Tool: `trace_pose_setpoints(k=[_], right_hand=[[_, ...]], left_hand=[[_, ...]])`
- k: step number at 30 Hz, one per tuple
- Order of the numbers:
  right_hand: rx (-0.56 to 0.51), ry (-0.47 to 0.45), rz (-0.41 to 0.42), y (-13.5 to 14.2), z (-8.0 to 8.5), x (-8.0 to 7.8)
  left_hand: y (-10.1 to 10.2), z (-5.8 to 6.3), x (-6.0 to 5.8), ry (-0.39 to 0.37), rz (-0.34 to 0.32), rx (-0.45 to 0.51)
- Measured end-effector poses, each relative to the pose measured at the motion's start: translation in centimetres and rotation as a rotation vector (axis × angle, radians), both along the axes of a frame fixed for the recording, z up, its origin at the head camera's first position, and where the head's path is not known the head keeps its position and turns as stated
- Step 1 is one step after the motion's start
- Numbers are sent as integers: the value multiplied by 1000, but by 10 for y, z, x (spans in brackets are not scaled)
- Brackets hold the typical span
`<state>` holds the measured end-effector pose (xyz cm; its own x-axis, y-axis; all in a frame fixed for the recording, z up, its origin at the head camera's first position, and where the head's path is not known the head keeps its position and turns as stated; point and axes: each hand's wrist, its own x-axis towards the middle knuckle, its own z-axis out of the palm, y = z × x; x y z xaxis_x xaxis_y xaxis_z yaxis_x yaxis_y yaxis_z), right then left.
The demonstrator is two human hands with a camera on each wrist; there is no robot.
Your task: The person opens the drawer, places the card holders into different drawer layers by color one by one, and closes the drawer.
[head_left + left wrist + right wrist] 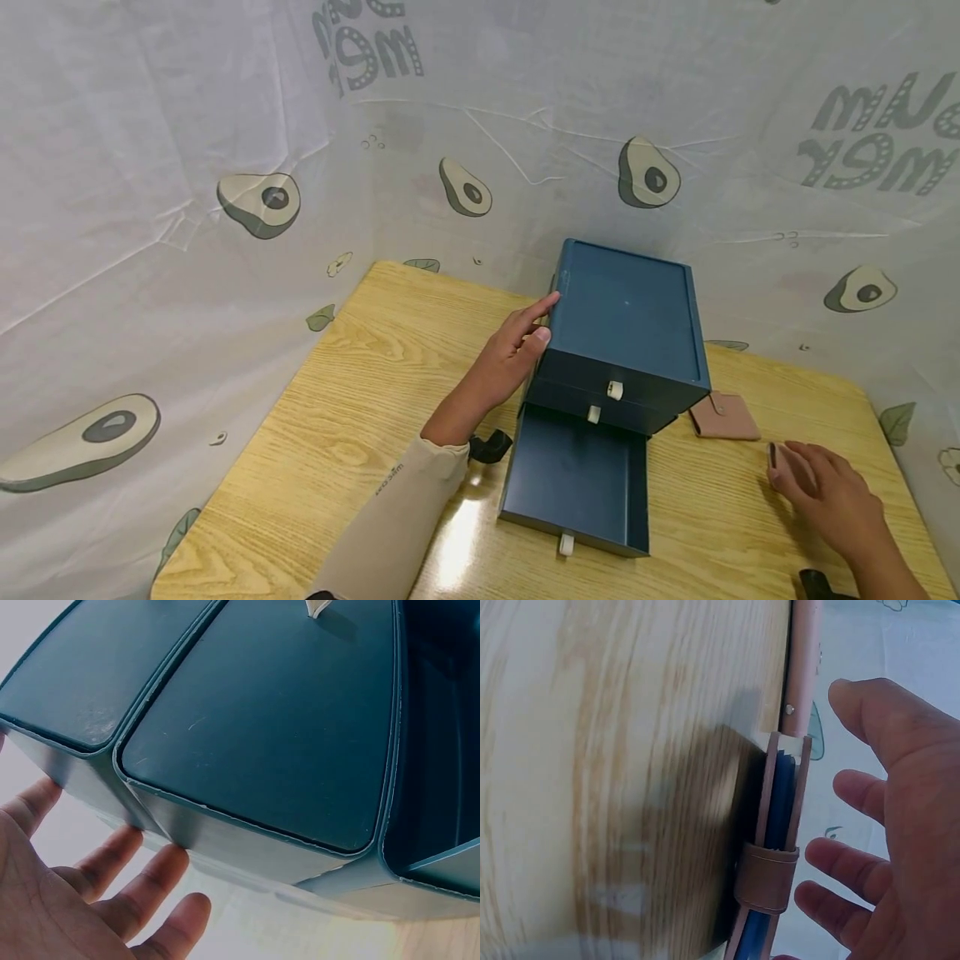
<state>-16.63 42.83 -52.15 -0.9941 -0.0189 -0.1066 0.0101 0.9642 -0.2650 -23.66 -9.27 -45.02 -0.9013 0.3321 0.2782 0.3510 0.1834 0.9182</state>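
The strapped wallet (766, 881) is low by the counter (360, 392), just under the right grip (834, 498), whose fingers are spread. Its long edge points toward the pink wallet (726, 418). The left grip (508, 357), also spread, is farther.

avocado-print sheet (555, 108) around wood-grain table (390, 375)

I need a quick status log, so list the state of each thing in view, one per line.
Top drawer: shut
Middle drawer: shut
Bottom drawer: pulled open
Farther wallet: folded, lying flat
Nearer wallet: strap across its edge, next to the right grip; whether held, unclear
Left grip: touching the cabinet's side
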Motion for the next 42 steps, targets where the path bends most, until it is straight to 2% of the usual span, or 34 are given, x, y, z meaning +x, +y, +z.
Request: trace_pose_setpoints(k=[9,26,33,42], right_hand=[[24,1,-28,-2,-2,1],[8,37,-35,4,-15,-4],[21,15,-82,-1,-14,-4],[-3,32,-80,-4,-11,-1]], left_hand=[[0,1,0,-11,0,-4],[1,2,1,-11,15,1],[1,-1,0,-18,8,2],[1,0,0,-15,0,9]])
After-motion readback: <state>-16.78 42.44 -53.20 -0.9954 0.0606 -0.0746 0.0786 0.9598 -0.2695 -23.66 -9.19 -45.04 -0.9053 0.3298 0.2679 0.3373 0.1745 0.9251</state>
